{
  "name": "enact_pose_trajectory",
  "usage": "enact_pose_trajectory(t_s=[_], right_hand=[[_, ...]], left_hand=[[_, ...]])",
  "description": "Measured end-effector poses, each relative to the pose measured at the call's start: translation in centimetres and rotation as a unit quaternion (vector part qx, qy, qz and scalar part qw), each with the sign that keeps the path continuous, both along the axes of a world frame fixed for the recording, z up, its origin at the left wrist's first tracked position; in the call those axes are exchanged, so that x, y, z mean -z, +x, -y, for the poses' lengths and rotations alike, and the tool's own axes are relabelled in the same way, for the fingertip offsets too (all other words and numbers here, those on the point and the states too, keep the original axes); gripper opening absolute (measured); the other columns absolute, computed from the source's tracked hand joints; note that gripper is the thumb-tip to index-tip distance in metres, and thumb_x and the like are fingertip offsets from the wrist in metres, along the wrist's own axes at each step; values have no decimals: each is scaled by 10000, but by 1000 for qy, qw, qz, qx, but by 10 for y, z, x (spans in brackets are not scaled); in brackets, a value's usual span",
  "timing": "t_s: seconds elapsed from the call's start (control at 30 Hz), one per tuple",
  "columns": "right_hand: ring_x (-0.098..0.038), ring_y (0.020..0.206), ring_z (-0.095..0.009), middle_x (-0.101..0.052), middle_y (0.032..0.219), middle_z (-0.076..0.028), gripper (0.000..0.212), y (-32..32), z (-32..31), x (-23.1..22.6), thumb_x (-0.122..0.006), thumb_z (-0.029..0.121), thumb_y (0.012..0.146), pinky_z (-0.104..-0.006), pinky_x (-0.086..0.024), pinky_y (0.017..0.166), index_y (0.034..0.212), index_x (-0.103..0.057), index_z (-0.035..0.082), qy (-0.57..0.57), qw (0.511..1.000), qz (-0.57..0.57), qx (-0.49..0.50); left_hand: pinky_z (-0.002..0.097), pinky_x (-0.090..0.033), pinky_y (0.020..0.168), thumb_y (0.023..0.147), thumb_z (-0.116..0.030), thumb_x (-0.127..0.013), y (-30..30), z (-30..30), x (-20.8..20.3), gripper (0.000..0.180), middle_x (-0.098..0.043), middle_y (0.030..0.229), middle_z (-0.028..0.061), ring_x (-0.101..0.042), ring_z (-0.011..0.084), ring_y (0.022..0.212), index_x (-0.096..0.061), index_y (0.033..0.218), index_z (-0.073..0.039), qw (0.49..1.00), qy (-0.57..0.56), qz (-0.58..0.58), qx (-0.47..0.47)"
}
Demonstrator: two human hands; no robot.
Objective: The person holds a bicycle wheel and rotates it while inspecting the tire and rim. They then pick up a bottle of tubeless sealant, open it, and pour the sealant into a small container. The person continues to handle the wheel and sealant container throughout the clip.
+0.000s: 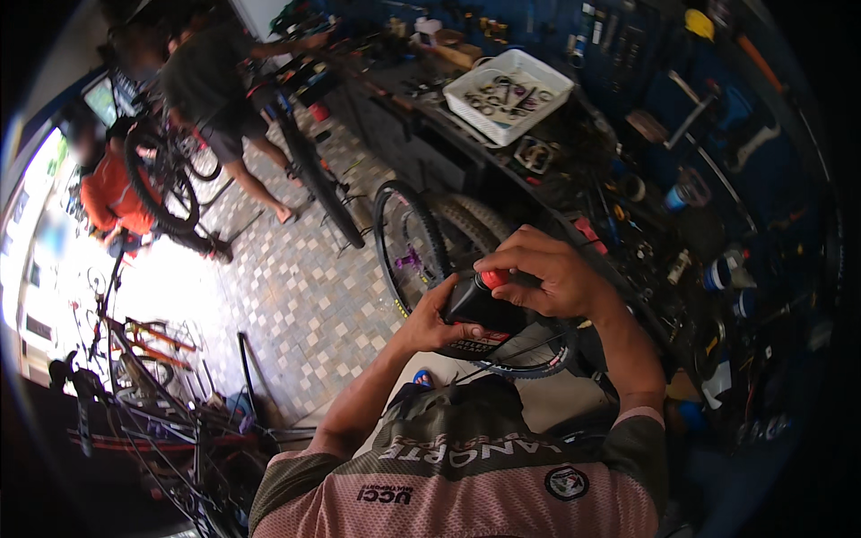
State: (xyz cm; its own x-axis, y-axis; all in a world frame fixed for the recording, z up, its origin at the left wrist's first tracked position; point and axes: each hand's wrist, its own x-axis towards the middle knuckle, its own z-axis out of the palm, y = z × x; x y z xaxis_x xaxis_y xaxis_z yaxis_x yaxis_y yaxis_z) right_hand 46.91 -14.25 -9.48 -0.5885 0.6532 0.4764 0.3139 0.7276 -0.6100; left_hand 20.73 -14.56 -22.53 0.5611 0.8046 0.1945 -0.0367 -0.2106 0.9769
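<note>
While a person in dark shorts stands beside a bicycle tire at left, the wearer's left hand wraps a black bottle before the chest, its red cap between the thumb and fingers of the right hand; farther right, tools crowd a workbench.

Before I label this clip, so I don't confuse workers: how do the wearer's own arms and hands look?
The left hand and right hand are ungloved, with bare forearms below short, dark olive sleeves; the right sleeve has a pinkish edge. Both wrists look bare.
</note>
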Motion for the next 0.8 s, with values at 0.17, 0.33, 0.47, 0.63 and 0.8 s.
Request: enact_pose_trajectory(t_s=[0.17,0.33,0.47,0.63,0.8], right_hand=[[-673,998,-289,-734,1046,-68,399,-78,-16,-17,-837,194,915,-406,-561,911,1300,-760,119,-6,991,110,-76],[-697,976,-290,-756,990,-82,376,-142,-28,-25,-823,353,938,-422,-570,863,1205,-779,92,-2,976,189,-105],[-718,1045,-325,-766,1026,-145,587,-193,-27,-42,-749,589,946,-448,-567,874,1177,-758,49,-61,875,480,15],[-742,849,-428,-759,888,-205,646,-185,-41,-26,-665,693,974,-526,-582,769,1095,-721,61,110,979,160,-58],[-769,985,-378,-788,999,-139,713,-196,-43,-36,-748,659,921,-484,-589,843,1342,-708,85,-48,891,452,-4]], left_hand=[[402,-553,922,788,-362,-996,-84,14,-9,767,-766,1071,177,-739,273,1007,-600,1338,-2,995,37,-75,-48],[391,-567,849,776,-341,-1006,-144,21,-9,757,-767,1021,122,-731,189,958,-607,1345,-41,989,37,-126,-70],[423,-569,787,784,-389,-995,-165,31,-13,684,-763,970,176,-758,295,861,-622,1238,-38,980,12,-157,-122],[443,-567,832,803,-389,-976,-175,38,-23,689,-762,1018,212,-766,395,957,-618,1274,-37,971,30,-168,-167],[489,-559,839,799,-376,-969,-176,42,-22,699,-747,1035,247,-739,466,1010,-596,1287,-42,964,53,-179,-191]])
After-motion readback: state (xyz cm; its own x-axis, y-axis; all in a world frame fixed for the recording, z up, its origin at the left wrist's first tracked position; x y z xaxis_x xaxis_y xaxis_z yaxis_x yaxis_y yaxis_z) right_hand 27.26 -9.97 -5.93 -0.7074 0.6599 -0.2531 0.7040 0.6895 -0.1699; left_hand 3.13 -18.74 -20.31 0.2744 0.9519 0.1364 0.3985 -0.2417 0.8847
